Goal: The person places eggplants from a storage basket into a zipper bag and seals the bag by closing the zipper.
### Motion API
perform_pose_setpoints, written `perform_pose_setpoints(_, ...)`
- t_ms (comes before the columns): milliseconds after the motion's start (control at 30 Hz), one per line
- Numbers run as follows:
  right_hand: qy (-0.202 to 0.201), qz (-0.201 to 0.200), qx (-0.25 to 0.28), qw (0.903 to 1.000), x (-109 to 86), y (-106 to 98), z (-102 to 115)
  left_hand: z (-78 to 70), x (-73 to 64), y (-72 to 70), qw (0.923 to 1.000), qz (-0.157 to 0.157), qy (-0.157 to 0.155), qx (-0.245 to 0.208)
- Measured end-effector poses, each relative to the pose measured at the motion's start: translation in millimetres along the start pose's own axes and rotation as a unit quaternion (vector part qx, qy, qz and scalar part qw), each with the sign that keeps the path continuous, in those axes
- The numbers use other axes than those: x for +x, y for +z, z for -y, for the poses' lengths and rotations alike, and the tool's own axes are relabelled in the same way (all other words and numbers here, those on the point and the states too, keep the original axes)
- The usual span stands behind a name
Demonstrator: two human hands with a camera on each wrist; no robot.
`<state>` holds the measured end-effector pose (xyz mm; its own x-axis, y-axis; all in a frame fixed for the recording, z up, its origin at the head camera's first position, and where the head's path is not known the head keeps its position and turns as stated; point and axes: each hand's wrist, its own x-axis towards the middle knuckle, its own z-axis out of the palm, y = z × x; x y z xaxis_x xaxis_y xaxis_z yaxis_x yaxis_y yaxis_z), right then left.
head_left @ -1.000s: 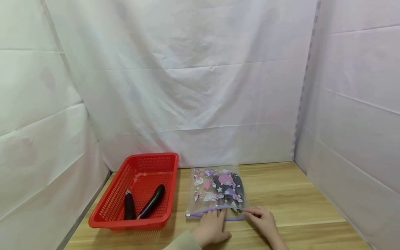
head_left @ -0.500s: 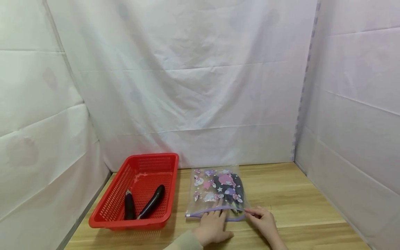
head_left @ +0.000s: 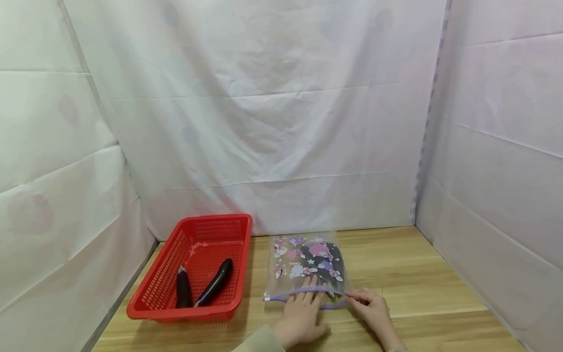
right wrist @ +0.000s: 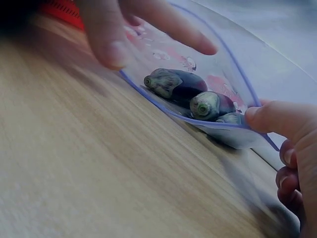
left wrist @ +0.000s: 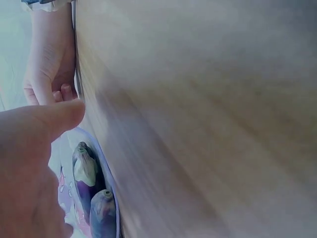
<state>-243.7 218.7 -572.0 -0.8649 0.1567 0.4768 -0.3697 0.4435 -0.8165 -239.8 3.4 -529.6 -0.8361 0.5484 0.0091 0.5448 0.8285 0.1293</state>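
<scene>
A clear zip bag with pink and purple cartoon prints lies on the table, its purple-edged mouth facing me and parted. Several dark eggplants lie inside, stem ends toward the mouth. My left hand reaches into the mouth with fingers straight and spread, beside the eggplants and holding none of them. At the right corner of the mouth, my right hand pinches the purple zip edge between thumb and finger. In the left wrist view, two eggplant stem ends show just past my left thumb.
Left of the bag stands a red plastic basket with two eggplants in its near half. A white zip slider sits at the left end of the bag's mouth. White cloth hangs behind and on both sides of the wooden table.
My left hand's fingers have slid deeper into the bag, and the upper edge of the mouth has risen slightly. My right hand keeps its pinch on the corner. The basket has not moved.
</scene>
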Motion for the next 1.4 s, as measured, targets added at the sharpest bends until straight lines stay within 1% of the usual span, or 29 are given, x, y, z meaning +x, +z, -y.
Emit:
perform_pose_setpoints(100,-0.003,0.004,-0.002,1.0000,0.6,-2.2,14.2,2.9,-6.8,0.5,0.9997,0.018,0.013,-0.011)
perform_pose_setpoints(233,-0.001,0.006,-0.005,1.0000,0.9,-1.6,19.6,10.0,-17.5,0.9,0.9987,0.032,0.039,-0.007)
perform_pose_setpoints(300,-0.006,0.005,0.001,1.0000,0.7,-0.2,16.5,13.8,-23.8,-0.9,0.9982,0.034,0.049,-0.001)
perform_pose_setpoints(367,-0.007,0.002,0.007,1.0000,0.3,2.6,7.7,17.9,-31.1,-4.0,0.9972,0.034,0.065,0.014)
perform_pose_setpoints(467,-0.004,-0.001,0.006,1.0000,-0.2,5.9,-8.7,25.1,-44.6,-11.1,0.9939,0.036,0.099,0.035)
perform_pose_setpoints(533,0.001,0.001,0.001,1.0000,-0.9,7.2,-19.1,30.6,-54.6,-17.2,0.9914,0.034,0.120,0.038)
perform_pose_setpoints(567,0.003,0.003,0.000,1.0000,-1.0,7.1,-22.4,33.4,-59.6,-20.4,0.9907,0.031,0.128,0.035)
perform_pose_setpoints(600,0.004,0.006,0.001,1.0000,-1.2,6.7,-24.7,36.3,-64.5,-23.6,0.9897,0.020,0.137,0.038)
perform_pose_setpoints(700,0.002,0.015,0.008,0.9998,-2.3,4.8,-28.0,42.2,-78.7,-34.2,0.9863,-0.029,0.155,0.050)
perform_pose_setpoints(767,0.002,0.022,0.011,0.9997,-3.3,3.3,-28.7,44.9,-86.8,-43.5,0.9827,-0.067,0.160,0.065)
perform_pose_setpoints(800,0.000,0.023,0.011,0.9997,-3.8,2.6,-28.7,45.6,-90.1,-49.9,0.9822,-0.074,0.159,0.066)
perform_pose_setpoints(933,0.008,0.027,0.007,0.9996,-2.8,0.0,-28.4,49.8,-98.7,-83.7,0.9866,-0.066,0.146,0.030)
perform_pose_setpoints(967,0.006,0.027,0.006,0.9996,-2.5,-1.7,-23.2,50.9,-100.1,-92.7,0.9879,-0.060,0.142,0.019)
perform_pose_setpoints(1000,0.002,0.026,0.007,0.9996,-2.2,-2.6,-23.9,52.8,-101.4,-101.3,0.9887,-0.056,0.139,0.008)
perform_pose_setpoints(1100,0.000,0.029,0.008,0.9995,-3.4,-5.1,-24.4,61.0,-105.7,-120.5,0.9893,-0.068,0.129,0.001)
perform_pose_setpoints(1167,0.004,0.028,0.001,0.9996,-4.3,-5.3,-24.0,67.2,-107.9,-130.4,0.9913,-0.073,0.110,0.000)
perform_pose_setpoints(1200,0.011,0.028,-0.001,0.9995,-4.2,-4.0,-29.2,70.8,-108.4,-134.2,0.9920,-0.077,0.100,0.004)
perform_pose_setpoints(1267,0.018,0.027,-0.011,0.9994,-3.2,-2.6,-27.4,77.3,-109.3,-140.5,0.9934,-0.082,0.079,0.011)
perform_pose_setpoints(1300,0.018,0.026,-0.014,0.9994,-2.4,-2.0,-26.9,80.7,-109.1,-142.2,0.9936,-0.086,0.071,0.017)
perform_pose_setpoints(1400,0.006,0.023,-0.017,0.9996,-0.1,-1.0,-26.9,89.1,-109.4,-145.4,0.9957,-0.080,0.042,0.018)
